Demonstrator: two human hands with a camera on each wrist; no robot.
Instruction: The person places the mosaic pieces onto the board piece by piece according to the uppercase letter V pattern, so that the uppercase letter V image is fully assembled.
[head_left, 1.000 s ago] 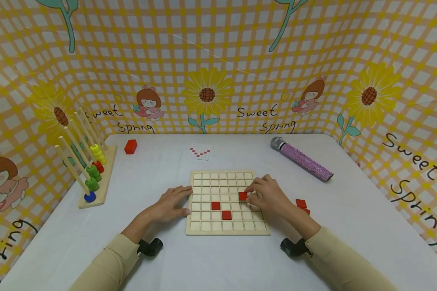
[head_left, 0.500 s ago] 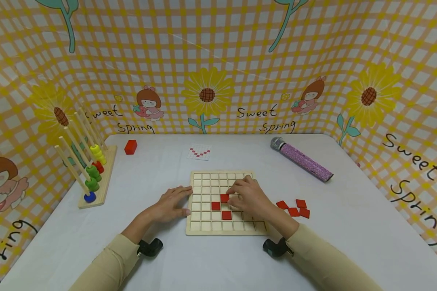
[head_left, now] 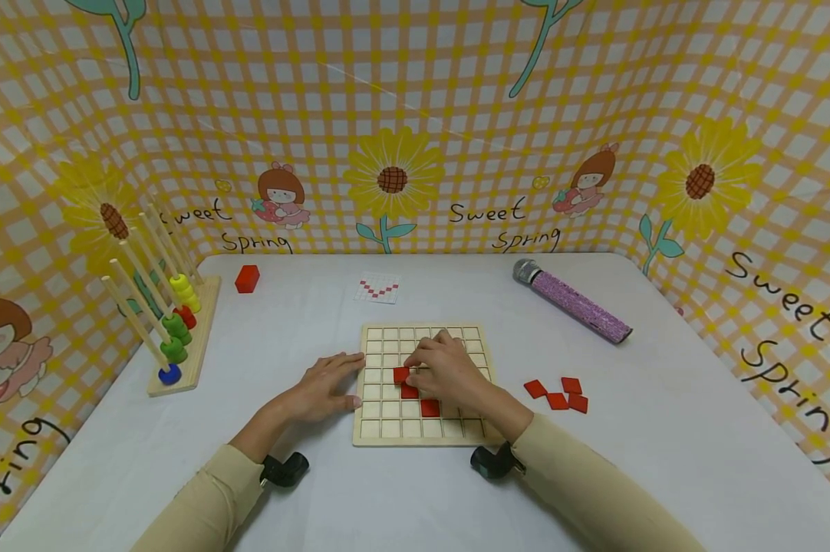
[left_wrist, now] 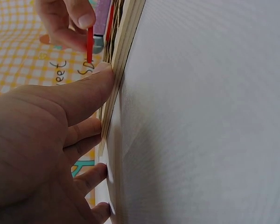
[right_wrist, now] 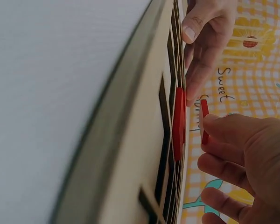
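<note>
My right hand pinches a red square tile between thumb and fingertips. In the right wrist view that tile stands apart from the grid board, a little above it. The light wooden grid board lies flat on the table. Two red tiles sit in its cells: one partly covered by my right hand, another lower and to the right. My left hand rests against the board's left edge, thumb and fingers extended. In the left wrist view the thumb touches the edge.
Several loose red tiles lie right of the board. Behind it is a small pattern card. A glittery purple microphone lies back right. At left are a red block and a peg stand with coloured beads.
My right hand has carried the pinched tile leftward over the board, from the right columns to above the left-hand placed tile. The loose tiles came into full view. My left hand stayed put.
</note>
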